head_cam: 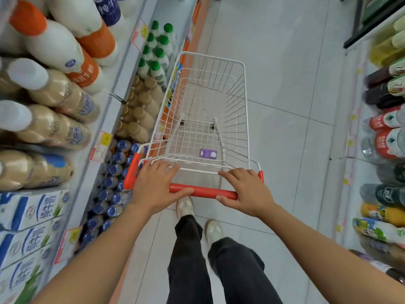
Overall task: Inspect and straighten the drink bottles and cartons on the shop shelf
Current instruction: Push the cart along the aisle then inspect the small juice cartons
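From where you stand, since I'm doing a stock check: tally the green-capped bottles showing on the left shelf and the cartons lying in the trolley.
Green-capped bottles: 8
Purple carton in the trolley: 1
Total: 9

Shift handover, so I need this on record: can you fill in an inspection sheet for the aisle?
Surface: pale tiled aisle floor.
Job's things: beige bottles, orange-banded bottles and milk cartons on the left shelf; none in hand.
Clutter: small purple carton lying in the white wire cart.
Grippers: left hand and right hand both grip the red cart handle.
Cables: thin dark strand at the left shelf edge, unclear what.
Surroundings: more bottles on the right shelf.
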